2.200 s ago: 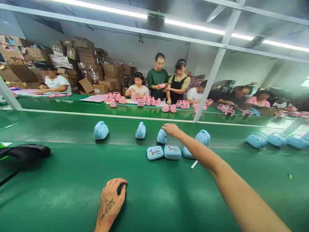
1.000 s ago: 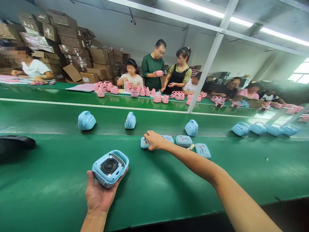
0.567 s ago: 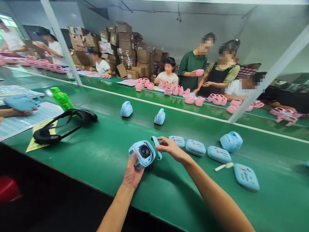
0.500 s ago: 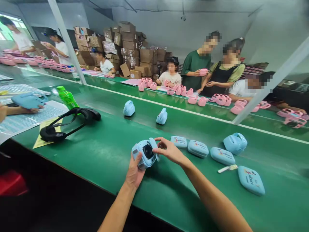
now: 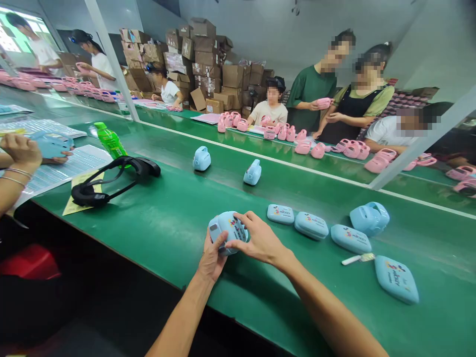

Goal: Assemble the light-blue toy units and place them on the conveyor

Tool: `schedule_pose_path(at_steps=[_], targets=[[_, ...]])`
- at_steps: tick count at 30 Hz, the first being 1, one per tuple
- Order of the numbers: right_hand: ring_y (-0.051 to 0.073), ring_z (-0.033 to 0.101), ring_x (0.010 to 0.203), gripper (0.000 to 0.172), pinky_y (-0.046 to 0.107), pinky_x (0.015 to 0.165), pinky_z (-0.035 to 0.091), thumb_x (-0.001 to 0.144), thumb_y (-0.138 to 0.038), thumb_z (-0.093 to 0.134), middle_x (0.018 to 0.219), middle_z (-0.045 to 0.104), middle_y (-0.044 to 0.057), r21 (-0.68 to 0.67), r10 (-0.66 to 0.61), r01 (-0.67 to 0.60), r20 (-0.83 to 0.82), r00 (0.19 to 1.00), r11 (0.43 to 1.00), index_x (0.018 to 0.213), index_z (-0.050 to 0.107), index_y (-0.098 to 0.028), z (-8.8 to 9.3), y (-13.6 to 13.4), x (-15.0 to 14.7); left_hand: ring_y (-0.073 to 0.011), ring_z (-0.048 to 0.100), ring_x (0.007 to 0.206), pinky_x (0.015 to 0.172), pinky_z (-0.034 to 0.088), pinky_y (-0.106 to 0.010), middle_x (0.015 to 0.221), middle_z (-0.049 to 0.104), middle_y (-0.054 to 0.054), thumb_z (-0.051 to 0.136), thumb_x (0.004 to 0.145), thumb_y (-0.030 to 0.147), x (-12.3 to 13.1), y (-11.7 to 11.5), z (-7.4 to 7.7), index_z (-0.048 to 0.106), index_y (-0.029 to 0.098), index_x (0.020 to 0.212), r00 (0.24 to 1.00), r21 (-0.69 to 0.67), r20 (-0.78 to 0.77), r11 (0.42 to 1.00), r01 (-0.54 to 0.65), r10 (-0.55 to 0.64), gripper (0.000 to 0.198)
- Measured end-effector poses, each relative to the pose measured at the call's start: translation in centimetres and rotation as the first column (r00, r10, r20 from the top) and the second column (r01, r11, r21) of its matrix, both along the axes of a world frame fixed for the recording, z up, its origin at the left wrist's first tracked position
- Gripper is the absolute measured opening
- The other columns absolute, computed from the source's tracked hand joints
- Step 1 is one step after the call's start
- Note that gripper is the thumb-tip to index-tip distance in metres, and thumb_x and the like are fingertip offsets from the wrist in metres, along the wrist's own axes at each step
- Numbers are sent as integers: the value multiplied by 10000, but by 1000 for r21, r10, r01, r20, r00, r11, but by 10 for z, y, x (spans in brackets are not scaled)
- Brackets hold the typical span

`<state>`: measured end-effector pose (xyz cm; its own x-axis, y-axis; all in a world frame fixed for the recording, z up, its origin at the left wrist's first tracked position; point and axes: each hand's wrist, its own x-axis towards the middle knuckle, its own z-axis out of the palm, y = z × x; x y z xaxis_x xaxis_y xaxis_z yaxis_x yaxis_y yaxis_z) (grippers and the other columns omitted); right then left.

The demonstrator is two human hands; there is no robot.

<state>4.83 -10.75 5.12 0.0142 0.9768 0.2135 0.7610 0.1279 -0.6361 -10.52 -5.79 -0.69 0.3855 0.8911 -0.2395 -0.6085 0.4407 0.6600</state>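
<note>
I hold a light blue toy camera [image 5: 226, 228] just above the green belt [image 5: 163, 223]. My left hand [image 5: 211, 258] grips it from below and behind. My right hand [image 5: 258, 243] presses a printed blue cover onto its front, fingers curled over the top. To the right lie several more blue printed covers [image 5: 311, 224] in a row, and a blue camera body [image 5: 369, 218] stands behind them. A small white brush [image 5: 357, 259] lies between the covers.
Two more blue cameras [image 5: 202, 158] stand farther back on the belt. A black headset [image 5: 111, 179] and a green bottle [image 5: 109, 141] lie to the left, near a co-worker's hands [image 5: 22, 151]. Across a metal frame, people handle pink cameras [image 5: 308, 148]; cardboard boxes are stacked behind.
My right hand brought a cover from the row and laid it over the camera's lens side, which no longer shows. The view swung left and down.
</note>
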Motion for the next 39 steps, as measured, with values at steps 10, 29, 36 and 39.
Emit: schedule_pose_path(at_steps=[10,29,36,39], targets=[[348,382,1491,932,556,1213,318,694,-556,869,1606,418,122,67,390,-384,-203,898,921,1507,486,-308,-10,7,37,-263,725,949,768,632,-402,1095,731,-65,798,773,315,-1,0,7,574,242,1286,987,-127,51,980,155,-149,565],[282,471,1442,602,511,1220,322,852,-517,720,1505,562,68,82,251,-243,-496,831,967,1394,615,-276,-13,14,41,-388,684,1142,1020,497,-607,1163,757,-130,675,833,490,-14,11,3,516,211,1429,918,-108,287,943,314,-273,677],[292,611,1289,592,485,1109,463,809,-528,743,1397,641,97,78,192,-193,-690,698,978,1322,660,-243,-31,24,42,-392,653,1206,1052,470,-611,1207,745,-142,655,837,472,-18,11,5,495,221,1454,900,-89,302,931,354,-313,684],[289,585,1306,628,472,1085,478,867,-596,648,1462,570,107,165,173,-80,-686,707,983,1393,593,-259,-32,23,38,-408,629,1238,1066,452,-619,1242,729,-162,673,808,515,-20,12,3,507,213,1443,867,-55,336,912,408,-367,723]])
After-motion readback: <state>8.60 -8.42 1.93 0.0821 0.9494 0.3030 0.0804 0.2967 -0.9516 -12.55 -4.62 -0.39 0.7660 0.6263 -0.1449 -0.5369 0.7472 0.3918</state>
